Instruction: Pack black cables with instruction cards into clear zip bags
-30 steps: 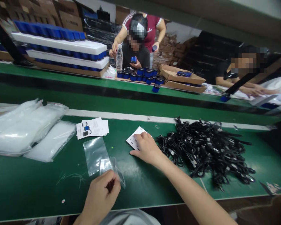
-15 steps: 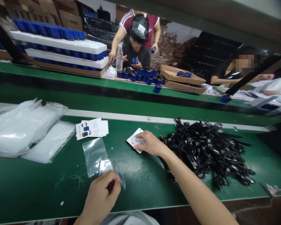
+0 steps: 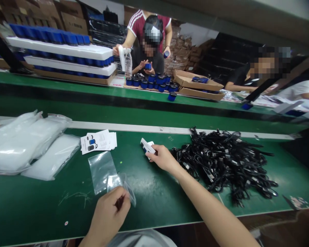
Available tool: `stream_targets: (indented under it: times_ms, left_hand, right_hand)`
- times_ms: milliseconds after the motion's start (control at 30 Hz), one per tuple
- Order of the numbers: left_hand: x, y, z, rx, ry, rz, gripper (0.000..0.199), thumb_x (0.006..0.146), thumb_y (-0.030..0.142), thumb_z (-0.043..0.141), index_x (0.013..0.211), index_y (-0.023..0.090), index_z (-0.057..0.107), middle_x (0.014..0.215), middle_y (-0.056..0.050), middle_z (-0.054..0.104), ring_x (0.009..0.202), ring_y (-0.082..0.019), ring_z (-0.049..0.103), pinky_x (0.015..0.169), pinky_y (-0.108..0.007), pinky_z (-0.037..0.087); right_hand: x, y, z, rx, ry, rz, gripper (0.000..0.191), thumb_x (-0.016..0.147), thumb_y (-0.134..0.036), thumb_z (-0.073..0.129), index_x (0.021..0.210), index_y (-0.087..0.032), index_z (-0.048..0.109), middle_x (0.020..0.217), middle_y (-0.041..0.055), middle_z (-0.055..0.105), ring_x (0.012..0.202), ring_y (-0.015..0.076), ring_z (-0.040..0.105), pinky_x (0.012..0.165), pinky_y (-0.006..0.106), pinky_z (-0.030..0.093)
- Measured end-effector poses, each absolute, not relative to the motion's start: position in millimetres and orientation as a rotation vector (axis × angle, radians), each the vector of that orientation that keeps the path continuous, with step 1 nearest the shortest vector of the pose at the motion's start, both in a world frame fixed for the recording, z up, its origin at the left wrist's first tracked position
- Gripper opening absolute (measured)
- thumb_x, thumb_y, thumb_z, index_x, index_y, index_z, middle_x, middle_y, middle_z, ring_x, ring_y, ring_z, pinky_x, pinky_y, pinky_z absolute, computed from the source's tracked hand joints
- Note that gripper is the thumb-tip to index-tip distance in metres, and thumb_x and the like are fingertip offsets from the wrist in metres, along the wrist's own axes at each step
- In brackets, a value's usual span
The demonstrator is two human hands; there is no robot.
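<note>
My right hand (image 3: 162, 157) pinches a small stack of white printed cards (image 3: 147, 147), tilted up over the green table (image 3: 154, 209). Closer to the front edge, my left hand (image 3: 112, 209) is closed on a clear plastic bag (image 3: 128, 188). Another clear bag (image 3: 101, 171) lies flat just beyond it. Several printed cards (image 3: 99, 140) rest fanned out behind the bags. To the right of my right hand spreads a tangled pile of black cables (image 3: 221, 164).
Filled white plastic bags (image 3: 28, 147) lie at the left. Across a raised green ledge (image 3: 144, 115) stand blue round items (image 3: 161, 80), a bottle (image 3: 128, 63), white foam trays (image 3: 67, 51) and cardboard trays (image 3: 198, 84). Other people are behind it.
The cards in my right hand have tipped up and show another face. My left hand keeps its hold on the bag. A person opposite has lifted something white near the bottle.
</note>
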State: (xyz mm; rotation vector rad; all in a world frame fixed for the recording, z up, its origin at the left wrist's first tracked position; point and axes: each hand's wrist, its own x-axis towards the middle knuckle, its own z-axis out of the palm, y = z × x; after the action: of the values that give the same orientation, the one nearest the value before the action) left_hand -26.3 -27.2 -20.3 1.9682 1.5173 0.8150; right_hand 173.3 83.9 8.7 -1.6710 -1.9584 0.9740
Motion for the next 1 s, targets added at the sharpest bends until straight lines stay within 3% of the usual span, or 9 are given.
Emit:
stream_targets:
  times_ms: [133,267,400,467,567,667,833,900,1000]
  left_hand:
    - [-24.7,-28.7,-16.8,1.936,1.528,0.825,0.027,0.083,0.024,0.044,0.056,0.021,0.044,0.05,0.006,0.045,0.044,-0.009,0.046,0.045,-0.018,0.036]
    - [-23.0,-29.4,-12.6,1.905,1.551,0.837,0.029,0.082,0.025,0.046,0.054,0.021,0.04,0.049,0.006,0.043,0.044,-0.009,0.044,0.044,-0.018,0.035]
    - [-23.6,-29.4,-12.1,1.91,1.556,0.815,0.029,0.082,0.026,0.045,0.054,0.021,0.042,0.049,0.006,0.043,0.044,-0.009,0.045,0.045,-0.018,0.035]
    - [-25.0,-29.4,-12.6,1.926,1.548,0.8,0.029,0.083,0.026,0.044,0.054,0.021,0.043,0.05,0.006,0.044,0.045,-0.009,0.046,0.046,-0.018,0.036]
    - [-26.8,-29.4,-13.2,1.958,1.534,0.77,0.028,0.083,0.025,0.044,0.055,0.021,0.043,0.051,0.005,0.046,0.046,-0.009,0.048,0.046,-0.018,0.037]
    - [-27.2,-28.7,-13.6,1.955,1.537,0.753,0.029,0.084,0.025,0.043,0.056,0.02,0.043,0.051,0.005,0.046,0.045,-0.009,0.048,0.046,-0.018,0.037]
    - [-26.3,-26.6,-15.5,1.963,1.529,0.757,0.03,0.085,0.027,0.042,0.056,0.02,0.043,0.051,0.005,0.046,0.045,-0.009,0.048,0.046,-0.018,0.037]
    - [-26.4,-26.2,-16.8,1.97,1.529,0.759,0.03,0.086,0.027,0.042,0.056,0.02,0.043,0.051,0.005,0.046,0.045,-0.009,0.048,0.047,-0.018,0.037]
    - [-27.0,-26.8,-18.6,1.966,1.527,0.77,0.03,0.086,0.027,0.042,0.056,0.02,0.043,0.051,0.005,0.046,0.045,-0.009,0.047,0.047,-0.018,0.037]
  right_hand:
    - [168.7,91.8,-0.1,-1.673,-1.794,1.117,0.016,0.085,-0.017,0.05,0.094,-0.011,0.061,0.08,0.0069,0.069,0.06,0.0133,0.065,0.054,0.021,0.05]
    - [168.9,97.0,7.2,-1.641,-1.8,1.241,0.026,0.088,-0.031,0.05,0.096,-0.01,0.063,0.077,0.0073,0.069,0.064,0.0135,0.066,0.056,0.02,0.052]
    - [168.7,100.2,14.4,-1.654,-1.916,1.225,0.046,0.086,-0.051,0.047,0.095,-0.01,0.065,0.074,0.0074,0.067,0.065,0.0156,0.065,0.059,0.025,0.051]
    - [166.0,97.1,15.9,-1.683,-1.991,1.127,0.053,0.079,-0.055,0.057,0.104,-0.009,0.063,0.082,0.0099,0.066,0.072,0.0192,0.064,0.066,0.03,0.051]
    - [159.2,85.3,17.2,-1.68,-2.118,0.925,0.066,0.061,-0.043,0.078,0.114,-0.011,0.057,0.104,0.0143,0.059,0.095,0.0269,0.057,0.085,0.038,0.044]
    - [153.2,72.3,18.3,-1.641,-2.209,0.767,0.063,0.062,-0.033,0.08,0.116,-0.01,0.056,0.112,0.0166,0.053,0.109,0.0303,0.047,0.094,0.04,0.036]
    - [151.8,67.5,18.0,-1.619,-2.258,0.68,0.067,0.07,-0.046,0.071,0.12,-0.006,0.051,0.107,0.0171,0.054,0.101,0.028,0.051,0.087,0.038,0.042]
    - [152.3,69.4,16.0,-1.586,-2.296,0.662,0.069,0.066,-0.042,0.075,0.121,-0.007,0.051,0.108,0.0163,0.055,0.103,0.0277,0.051,0.088,0.036,0.042]
    - [152.4,72.2,12.1,-1.553,-2.337,0.612,0.055,0.07,-0.031,0.075,0.117,-0.008,0.056,0.109,0.0156,0.057,0.104,0.0276,0.052,0.089,0.035,0.041]
